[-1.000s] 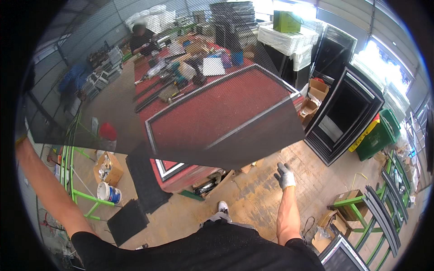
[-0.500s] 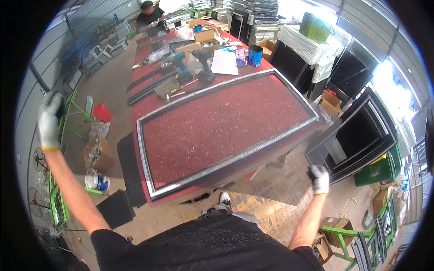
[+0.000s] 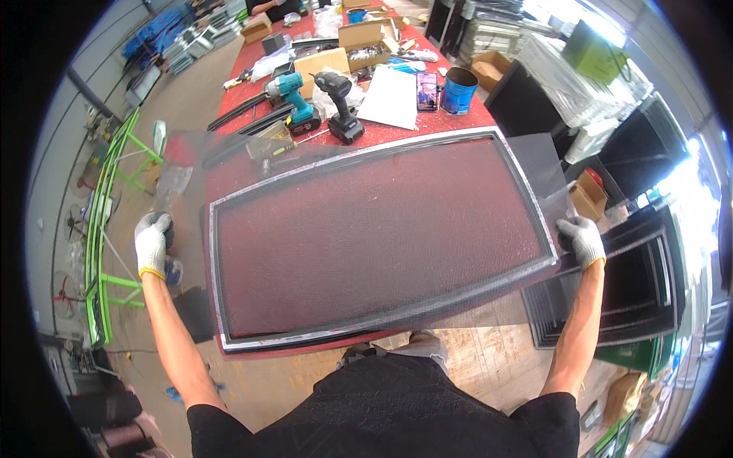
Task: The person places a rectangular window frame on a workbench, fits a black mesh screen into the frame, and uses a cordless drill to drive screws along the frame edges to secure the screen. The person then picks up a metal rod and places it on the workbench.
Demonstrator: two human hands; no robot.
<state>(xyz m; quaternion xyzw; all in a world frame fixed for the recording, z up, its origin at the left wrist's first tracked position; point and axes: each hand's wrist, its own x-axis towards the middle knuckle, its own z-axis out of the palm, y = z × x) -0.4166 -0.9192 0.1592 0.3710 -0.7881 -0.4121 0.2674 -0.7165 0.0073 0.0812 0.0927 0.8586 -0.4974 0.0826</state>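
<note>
1. Found the mesh [image 3: 374, 237], dark and see-through, spread over the frame [image 3: 217, 275] at the dial's centre, above the red counter [image 3: 466, 126], with spare margins past the frame towards 9 and 3 o'clock.
2. Judged it light and limp, likely to sag or ripple without tension; not brittle, but probably prone to creases and to snagging on corners.
3. Rated the outer edges at 9 and 3 o'clock the best holds, with an even pull across.
4. Saw the left hand [image 3: 155, 238] at 9 o'clock, gloved, curled closed, apparently pinching the mesh's edge; could not make out the exact thumb contact.
5. Saw the right hand [image 3: 583, 240] at 3 o'clock, likewise curled, pinching the opposite edge outside the frame.
6. Noted forearms [image 3: 177, 336] reaching up from about 7 and 5 o'clock, wide apart, nearly level at the wrists.
7. Noted a teal drill [image 3: 289, 95] near 11 o'clock, beyond the frame.
</note>
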